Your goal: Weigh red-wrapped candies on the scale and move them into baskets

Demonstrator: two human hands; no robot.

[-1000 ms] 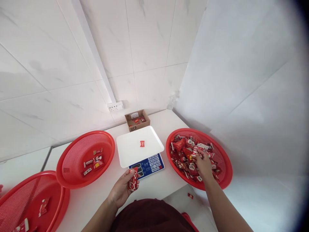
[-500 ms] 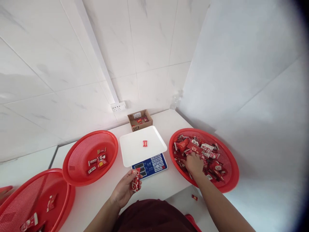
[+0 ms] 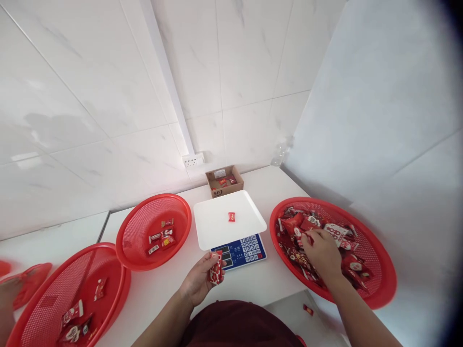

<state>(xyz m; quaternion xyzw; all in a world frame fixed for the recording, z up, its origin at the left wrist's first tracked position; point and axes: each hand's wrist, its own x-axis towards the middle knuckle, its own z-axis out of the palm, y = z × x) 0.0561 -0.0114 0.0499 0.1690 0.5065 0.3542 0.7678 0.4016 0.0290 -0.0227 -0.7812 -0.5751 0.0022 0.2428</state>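
Observation:
My left hand (image 3: 200, 279) is closed around red wrapped candies (image 3: 215, 270) with a white pattern, held in front of the scale's blue keypad. How many it holds I cannot tell. My right hand (image 3: 323, 255) reaches into the right red basket (image 3: 388, 289), its fingertips pinching a small red wrapped candy (image 3: 307, 237) above the pile. Many red and white wrapped candies (image 3: 336, 233) lie in that basket. Between my hands stands a scale (image 3: 235, 253) with a white tray (image 3: 213, 226). A single small red candy (image 3: 231, 217) rests on the tray.
A second red basket (image 3: 133, 217) holds several candies. In front of it, another red basket (image 3: 123, 289) has some too. A cardboard box (image 3: 224, 180) with candies stands behind the scale. One candy (image 3: 308, 310) lies below the table edge. Another person's hand (image 3: 9, 301) shows at far left.
The view has shifted left, so things appear farther right. My right hand has lifted slightly from the pile, a small red candy now showing at its fingertips. My left hand keeps its candies.

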